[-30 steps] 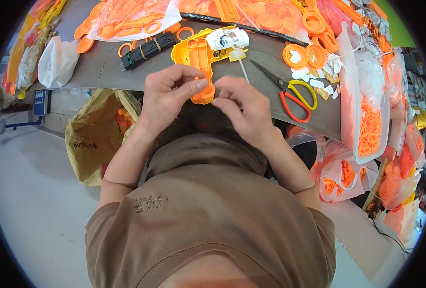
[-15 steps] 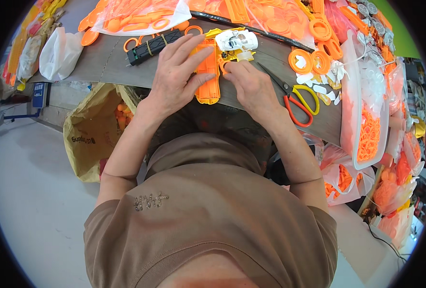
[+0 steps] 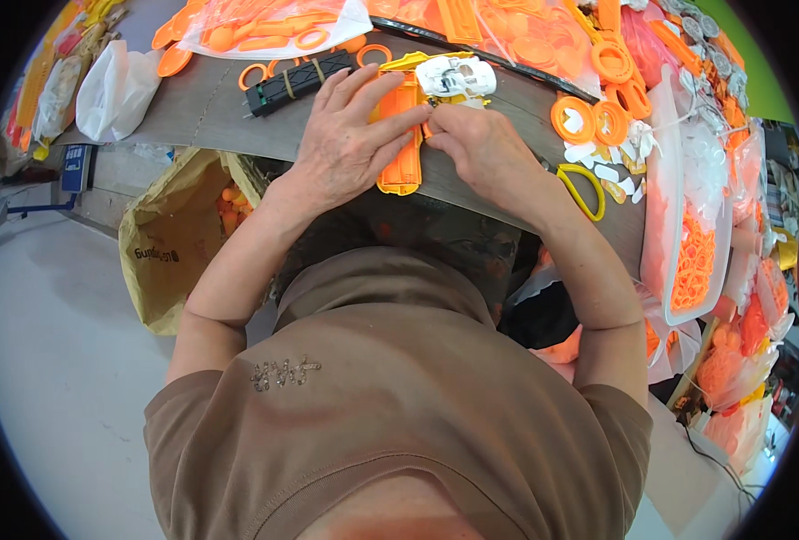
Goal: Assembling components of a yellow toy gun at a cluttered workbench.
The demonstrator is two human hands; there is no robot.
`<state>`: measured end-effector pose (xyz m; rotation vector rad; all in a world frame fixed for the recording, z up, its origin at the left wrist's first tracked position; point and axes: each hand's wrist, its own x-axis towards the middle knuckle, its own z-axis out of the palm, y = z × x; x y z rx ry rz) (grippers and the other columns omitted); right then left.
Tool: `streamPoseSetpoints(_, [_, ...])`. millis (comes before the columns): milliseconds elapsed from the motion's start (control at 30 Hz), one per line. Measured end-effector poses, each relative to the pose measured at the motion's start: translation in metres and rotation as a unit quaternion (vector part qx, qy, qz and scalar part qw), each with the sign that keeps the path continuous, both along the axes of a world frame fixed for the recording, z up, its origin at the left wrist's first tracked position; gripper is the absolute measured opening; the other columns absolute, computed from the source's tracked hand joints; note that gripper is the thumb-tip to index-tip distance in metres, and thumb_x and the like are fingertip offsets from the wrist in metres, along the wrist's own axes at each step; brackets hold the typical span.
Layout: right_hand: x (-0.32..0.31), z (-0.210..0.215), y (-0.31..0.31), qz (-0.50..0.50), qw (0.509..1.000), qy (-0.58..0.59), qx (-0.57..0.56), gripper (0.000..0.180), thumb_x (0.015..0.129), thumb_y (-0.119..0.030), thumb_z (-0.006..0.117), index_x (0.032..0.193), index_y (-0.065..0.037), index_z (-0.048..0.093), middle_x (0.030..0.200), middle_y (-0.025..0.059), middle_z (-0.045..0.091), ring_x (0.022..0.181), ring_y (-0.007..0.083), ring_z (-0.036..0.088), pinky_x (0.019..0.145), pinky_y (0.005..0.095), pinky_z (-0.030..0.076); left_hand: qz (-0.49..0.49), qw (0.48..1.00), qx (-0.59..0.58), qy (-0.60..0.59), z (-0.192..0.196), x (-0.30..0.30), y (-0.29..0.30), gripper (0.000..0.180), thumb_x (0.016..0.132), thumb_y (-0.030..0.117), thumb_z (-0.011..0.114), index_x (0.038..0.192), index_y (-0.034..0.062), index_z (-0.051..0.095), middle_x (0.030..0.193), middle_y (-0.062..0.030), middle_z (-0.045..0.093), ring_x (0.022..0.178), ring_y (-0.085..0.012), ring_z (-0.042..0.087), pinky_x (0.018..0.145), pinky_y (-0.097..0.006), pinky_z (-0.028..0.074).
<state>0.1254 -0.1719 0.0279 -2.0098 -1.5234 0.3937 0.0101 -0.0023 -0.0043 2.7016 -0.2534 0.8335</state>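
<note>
A long orange plastic piece (image 3: 400, 166) shaped like a shallow tray lies at the table's front edge. My left hand (image 3: 341, 153) rests over its left side with fingers spread, the index finger reaching across to my right fingertips. My right hand (image 3: 485, 148) is closed in a pinch at the tray's right side, on a small orange plastic part (image 3: 428, 130) that is mostly hidden by the fingers. Just beyond the hands sit a white toy car body (image 3: 456, 76) and a yellow plastic piece (image 3: 408, 61). Scissors with a yellow handle (image 3: 583, 191) lie partly under my right forearm.
A black block with a band (image 3: 297, 84) lies to the left. Orange rings (image 3: 573, 120) and white bits (image 3: 606, 172) are at the right, beside a clear bin (image 3: 659, 198) of orange parts. Bagged orange parts (image 3: 273, 22) line the back. A paper bag (image 3: 161, 243) stands below left.
My left index finger has stretched right to meet the right hand's fingertips. My right hand and forearm have shifted right, now covering the scissors' red handle and blades.
</note>
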Motion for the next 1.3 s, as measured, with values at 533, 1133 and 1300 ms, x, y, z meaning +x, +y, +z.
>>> streamPoseSetpoints(533, [-0.018,-0.001,-0.003,-0.048,0.987,-0.135,-0.067,0.013,0.086,-0.008,0.054,0.097,-0.002,0.050,0.084,0.0176,0.056,0.072,0.0355,0.059,0.061,0.0432,0.047,0.013,0.997,-0.060,-0.047,0.009,-0.004,0.008,0.035,0.078,0.021,0.067,0.112,0.0131,0.063,0.124,-0.0114,0.049,0.115,-0.0317,0.044,0.096,-0.046,0.033])
streamPoseSetpoints(1133, [-0.065,-0.018,-0.010,-0.121,0.980,-0.150,0.038,0.059,0.067,-0.030,0.077,0.118,-0.011,0.052,0.117,0.0197,0.042,0.089,0.0297,0.050,0.072,0.0378,0.045,0.060,0.757,-0.646,-0.075,0.028,-0.030,0.040,0.038,0.080,0.000,0.064,0.112,-0.0026,0.044,0.099,-0.0143,0.059,0.087,-0.0238,0.062,0.077,-0.036,0.051])
streamPoseSetpoints(1300, [-0.062,-0.024,-0.008,-0.082,0.981,-0.147,0.093,0.054,0.069,-0.023,0.075,0.114,-0.005,0.052,0.113,0.0219,0.042,0.088,0.0304,0.050,0.073,0.0378,0.044,-0.088,0.629,-0.770,0.056,0.047,0.003,0.041,0.021,0.087,0.005,0.056,0.105,-0.0055,0.053,0.095,-0.0195,0.064,0.092,-0.0277,0.063,0.083,-0.041,0.051])
